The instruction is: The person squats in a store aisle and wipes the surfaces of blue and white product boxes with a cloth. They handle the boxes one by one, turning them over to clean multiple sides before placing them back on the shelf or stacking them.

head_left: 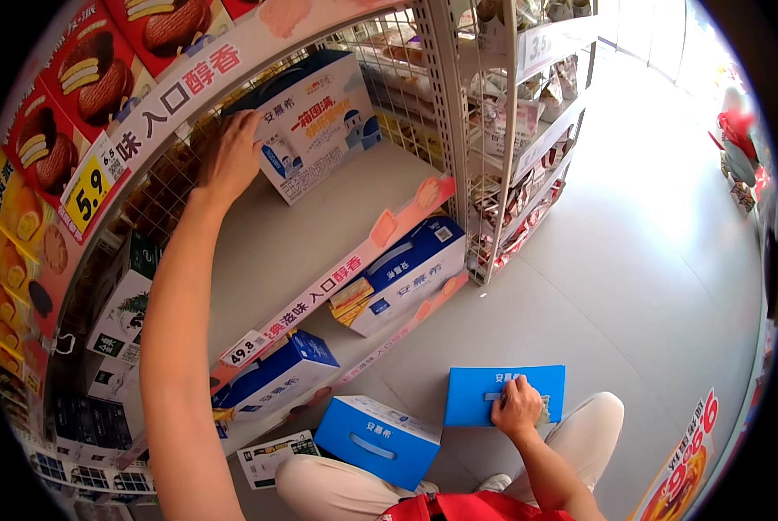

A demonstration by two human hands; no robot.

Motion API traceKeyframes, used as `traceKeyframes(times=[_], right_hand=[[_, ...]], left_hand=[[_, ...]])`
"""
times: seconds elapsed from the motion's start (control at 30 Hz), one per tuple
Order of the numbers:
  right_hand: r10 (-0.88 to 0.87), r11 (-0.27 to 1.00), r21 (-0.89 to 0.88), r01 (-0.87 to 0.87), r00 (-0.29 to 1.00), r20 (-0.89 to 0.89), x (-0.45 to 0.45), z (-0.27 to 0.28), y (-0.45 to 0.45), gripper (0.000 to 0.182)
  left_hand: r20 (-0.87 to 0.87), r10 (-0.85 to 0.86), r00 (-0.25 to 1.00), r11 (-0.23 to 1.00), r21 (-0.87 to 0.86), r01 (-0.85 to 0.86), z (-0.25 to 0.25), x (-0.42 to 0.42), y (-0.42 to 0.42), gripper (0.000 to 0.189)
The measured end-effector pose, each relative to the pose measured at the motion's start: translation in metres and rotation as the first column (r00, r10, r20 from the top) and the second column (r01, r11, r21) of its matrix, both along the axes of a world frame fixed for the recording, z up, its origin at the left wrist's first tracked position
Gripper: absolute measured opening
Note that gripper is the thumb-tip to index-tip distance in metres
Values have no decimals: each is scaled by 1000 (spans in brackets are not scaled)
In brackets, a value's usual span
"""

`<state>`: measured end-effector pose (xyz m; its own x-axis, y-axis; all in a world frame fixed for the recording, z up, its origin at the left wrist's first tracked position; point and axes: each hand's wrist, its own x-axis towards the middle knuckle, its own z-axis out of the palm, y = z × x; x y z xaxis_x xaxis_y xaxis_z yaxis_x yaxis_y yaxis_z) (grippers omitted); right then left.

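Note:
On the upper shelf (336, 195), a white and dark-blue milk carton (323, 124) stands at the back. My left hand (232, 153) grips its left edge, the fingertips at the top corner. Down on the floor, my right hand (519, 404) rests closed on top of a bright-blue carton (464, 407), over its pale carry handle. A crumpled greyish cloth (545, 409) shows beneath that hand. Beside my knee, another blue carton (376, 439) with a pale handle stands on the floor.
Blue-and-white cartons (402, 280) fill parts of the lower shelf. Dark-green and white cartons (118, 299) stand at left, below red snack boxes (95, 71). A flat printed carton piece (275, 456) lies by my knee. A wire rack (512, 150) of packaged snacks borders the tiled floor (623, 273).

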<state>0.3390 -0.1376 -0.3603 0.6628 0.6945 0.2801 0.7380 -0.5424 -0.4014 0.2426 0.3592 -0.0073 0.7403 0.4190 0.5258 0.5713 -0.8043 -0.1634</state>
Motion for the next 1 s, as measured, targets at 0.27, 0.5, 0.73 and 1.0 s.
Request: traceKeyframes(times=[0.27,0.5,0.73,1.0], right_hand=[[9,1000,-1,-9,1000,12,-3,-4,0,18],[20,1000,-19,-20,999,26,-2,-5,-4,18],[24,998,-62,-21,999,40,-4,-2,-2,18],[25,996,-83,-22,999,33,-4,-6,-4,18]], left_hand=[[115,297,948,919,-303,-252,-3,26,49,79],[35,162,986,913,-383,-137,5,46,76,101],[114,109,987,883,-467,-44,8,68,104,107],[57,-6,998,869,-494,33,17,78,118,105]])
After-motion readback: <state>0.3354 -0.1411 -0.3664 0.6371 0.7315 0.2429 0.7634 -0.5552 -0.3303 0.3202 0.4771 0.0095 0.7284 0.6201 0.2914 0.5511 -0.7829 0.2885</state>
